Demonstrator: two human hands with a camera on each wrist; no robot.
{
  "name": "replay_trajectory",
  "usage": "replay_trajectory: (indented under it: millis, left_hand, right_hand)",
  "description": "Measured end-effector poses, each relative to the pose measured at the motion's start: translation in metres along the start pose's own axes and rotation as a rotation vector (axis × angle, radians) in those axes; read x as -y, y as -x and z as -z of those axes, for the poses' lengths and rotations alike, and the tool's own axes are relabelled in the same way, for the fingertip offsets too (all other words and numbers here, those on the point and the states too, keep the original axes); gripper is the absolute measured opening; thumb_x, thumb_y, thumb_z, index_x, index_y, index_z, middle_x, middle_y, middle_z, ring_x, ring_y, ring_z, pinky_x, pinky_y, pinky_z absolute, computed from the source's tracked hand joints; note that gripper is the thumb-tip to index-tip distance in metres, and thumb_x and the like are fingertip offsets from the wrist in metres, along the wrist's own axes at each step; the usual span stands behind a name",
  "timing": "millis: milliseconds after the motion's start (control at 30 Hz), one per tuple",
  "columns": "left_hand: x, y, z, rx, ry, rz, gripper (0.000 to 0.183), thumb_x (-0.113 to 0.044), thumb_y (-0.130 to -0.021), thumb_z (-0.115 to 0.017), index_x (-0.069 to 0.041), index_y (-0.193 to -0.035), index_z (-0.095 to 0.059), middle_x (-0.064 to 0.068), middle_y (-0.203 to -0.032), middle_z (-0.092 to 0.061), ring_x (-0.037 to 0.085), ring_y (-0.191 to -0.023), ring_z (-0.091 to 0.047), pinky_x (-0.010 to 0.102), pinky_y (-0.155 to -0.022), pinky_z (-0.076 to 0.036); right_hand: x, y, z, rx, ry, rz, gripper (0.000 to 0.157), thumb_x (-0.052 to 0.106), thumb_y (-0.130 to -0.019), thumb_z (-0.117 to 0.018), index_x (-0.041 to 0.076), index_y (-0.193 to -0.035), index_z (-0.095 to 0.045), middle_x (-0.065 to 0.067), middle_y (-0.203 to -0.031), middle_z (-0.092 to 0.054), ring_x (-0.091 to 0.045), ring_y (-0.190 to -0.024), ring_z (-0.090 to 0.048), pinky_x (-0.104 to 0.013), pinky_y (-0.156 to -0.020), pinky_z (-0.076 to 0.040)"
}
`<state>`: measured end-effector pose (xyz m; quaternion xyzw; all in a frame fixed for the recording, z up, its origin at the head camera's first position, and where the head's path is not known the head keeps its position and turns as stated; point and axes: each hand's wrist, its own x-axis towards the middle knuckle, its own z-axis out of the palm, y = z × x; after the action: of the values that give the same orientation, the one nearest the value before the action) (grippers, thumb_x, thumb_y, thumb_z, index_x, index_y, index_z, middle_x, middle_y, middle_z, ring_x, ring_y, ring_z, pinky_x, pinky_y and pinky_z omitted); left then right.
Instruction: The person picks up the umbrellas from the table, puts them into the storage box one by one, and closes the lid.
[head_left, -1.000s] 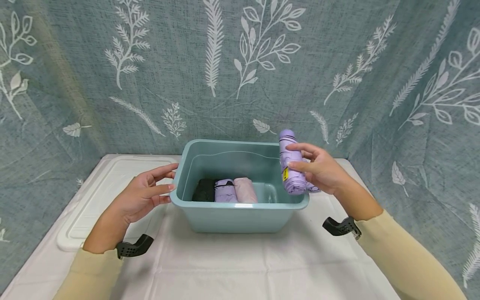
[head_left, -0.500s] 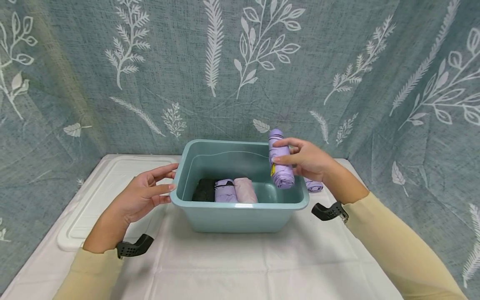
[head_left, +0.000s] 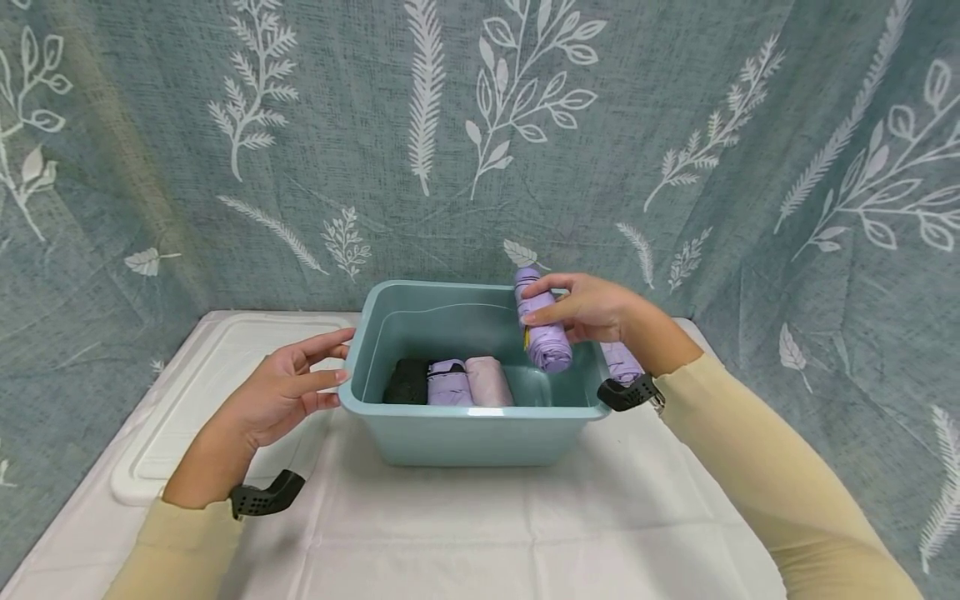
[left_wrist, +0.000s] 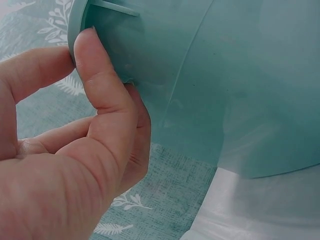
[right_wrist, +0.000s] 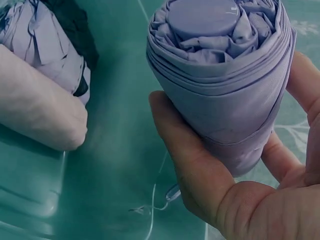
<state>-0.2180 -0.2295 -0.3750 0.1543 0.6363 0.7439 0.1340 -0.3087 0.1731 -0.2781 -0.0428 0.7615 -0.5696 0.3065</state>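
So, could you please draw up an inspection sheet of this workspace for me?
Surface: white tablecloth, creased.
Job's things: lavender folded umbrella, tilted over the right part of the teal bin; inside the bin, a dark bundle, a lavender bundle and a pale pink bundle side by side; right of it, a lavender roll, partly hidden by the right arm.
Clutter: white lid, flat on the left.
Grips: left hand touches the bin's rim; right hand holds the umbrella.
Cables: nothing seen.
Surroundings: grey-teal fabric backdrop with white leaf prints.
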Motion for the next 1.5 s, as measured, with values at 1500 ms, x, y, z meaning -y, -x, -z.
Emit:
replay_trajectory:
  millis: [1500]
  left_hand:
    - [-0.001, -0.002, -0.004, -0.008, -0.022, 0.008, 0.065, 0.002, -0.1, -0.059, 0.0, -0.159, -0.031, 0.003, -0.12, -0.058, 0.011, -0.089, -0.072, 0.026, -0.075, -0.061]
  right_hand:
    - [-0.008, -0.057, -0.03, 0.213, 0.346, -0.321, 0.04, 0.001, -0.087, -0.08, 0.008, -0.12, -0.06, -0.014, -0.128, -0.055, -0.027, -0.103, -0.062, -0.043, -0.086, -0.057]
